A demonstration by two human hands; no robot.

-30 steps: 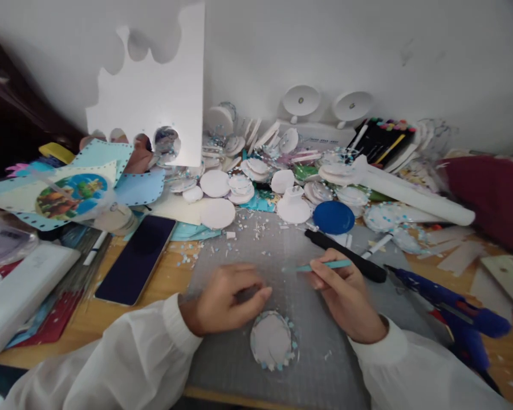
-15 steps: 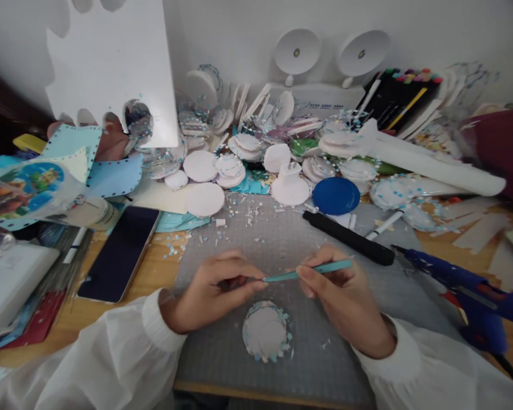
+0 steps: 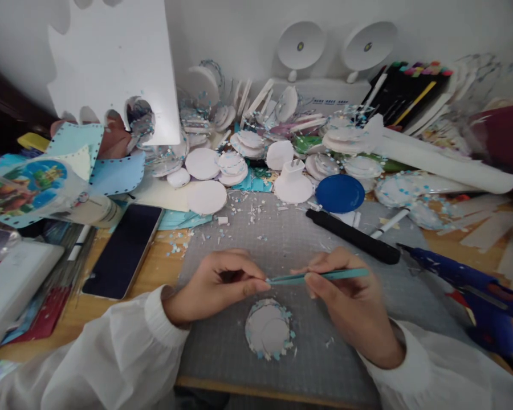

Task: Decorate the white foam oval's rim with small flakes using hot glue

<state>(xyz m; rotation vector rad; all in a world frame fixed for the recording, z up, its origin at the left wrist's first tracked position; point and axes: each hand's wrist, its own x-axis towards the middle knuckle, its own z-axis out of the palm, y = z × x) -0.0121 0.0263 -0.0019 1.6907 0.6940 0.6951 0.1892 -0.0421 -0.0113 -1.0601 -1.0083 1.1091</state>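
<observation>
Teal tweezers [image 3: 346, 274] lie nearly level in my right hand [image 3: 346, 302], pinched between thumb and fingers. Their tips point left and meet the fingertips of my left hand [image 3: 224, 285]. Thumb and forefinger of that hand are pressed together on a tiny pale bit, too small to name. Just below the tips, a round white disc [image 3: 270, 329] rests on the grey cutting mat [image 3: 316, 364]. Small light-blue and white pieces ring its edge, and a smaller circle shows on its face.
Behind are piled white discs [image 3: 207, 197], a blue round lid [image 3: 340, 193] and a white plug [image 3: 293, 179]. A black pen-like tool [image 3: 353, 236] and a blue glue gun [image 3: 465, 279] lie right. Left are a phone [image 3: 123, 250] and a lidded cup [image 3: 89, 208]. Paper scraps litter the mat.
My right hand has shifted slightly right, and the tweezers have turned more level. The left hand keeps its pinch at their tips. The whole view has moved a little.
</observation>
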